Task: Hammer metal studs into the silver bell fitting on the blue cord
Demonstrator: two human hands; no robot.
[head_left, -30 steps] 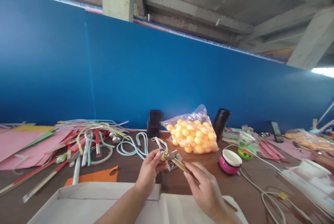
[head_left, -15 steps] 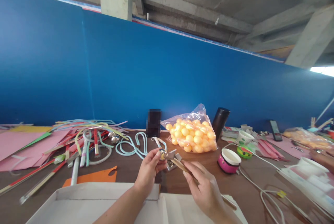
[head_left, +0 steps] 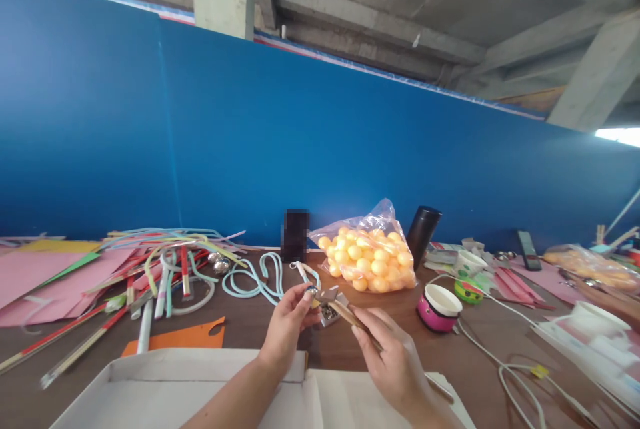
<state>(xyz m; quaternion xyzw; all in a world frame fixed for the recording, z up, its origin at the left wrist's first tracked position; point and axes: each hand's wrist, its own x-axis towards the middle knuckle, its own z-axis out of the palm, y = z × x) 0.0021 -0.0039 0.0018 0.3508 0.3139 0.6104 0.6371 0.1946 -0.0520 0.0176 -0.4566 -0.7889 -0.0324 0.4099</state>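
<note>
Low in the middle, my left hand [head_left: 287, 322] pinches a small shiny metal ball [head_left: 312, 290] between thumb and fingertips. My right hand [head_left: 393, 359] is closed around a slim wooden-handled tool [head_left: 345, 313]. Its greyish flat end lies close to the ball; I cannot tell whether they touch. Just beyond the fingers, a small open box [head_left: 330, 312] with dark and shiny bits sits on the brown table [head_left: 395, 336]. A white cardboard tray [head_left: 200, 382] lies under my left forearm.
A clear bag of orange balls [head_left: 367, 259] stands behind my hands, beside a black cylinder [head_left: 423, 236]. Pale blue cord [head_left: 250, 282] and a pile of tubes and sticks [head_left: 170, 269] lie left. A pink-banded cup [head_left: 439, 309] and white cables [head_left: 500, 349] are right. Another person's hand [head_left: 605, 292] shows far right.
The ball has turned slightly in my left fingers, and the tool's end has shifted a little beside it. Both hands stay in nearly the same place.
</note>
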